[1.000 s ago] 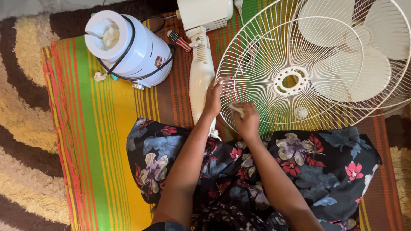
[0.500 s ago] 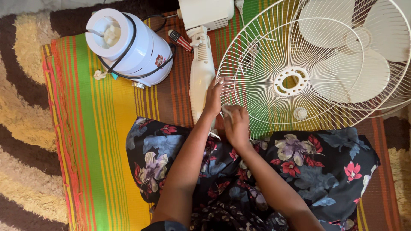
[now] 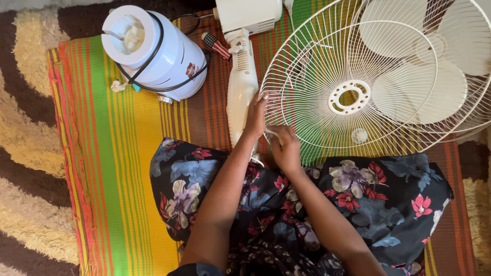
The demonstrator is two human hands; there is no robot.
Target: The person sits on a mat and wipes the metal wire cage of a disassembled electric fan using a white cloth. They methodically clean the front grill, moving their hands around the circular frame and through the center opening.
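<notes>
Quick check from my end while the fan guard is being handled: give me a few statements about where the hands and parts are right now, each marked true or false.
1. The left hand rests on the rim of the white wire fan guard. True.
2. The right hand holds a small pale cloth-like piece against the guard's lower edge. True.
3. The white blender base lies on the person's lap. False: it lies on the striped mat, apart from both hands.
4. The screwdriver handle is gripped in the right hand. False: it lies on the mat between the blender base and the white fan stand.
5. The fan blades sit behind the wire guards. True.
</notes>
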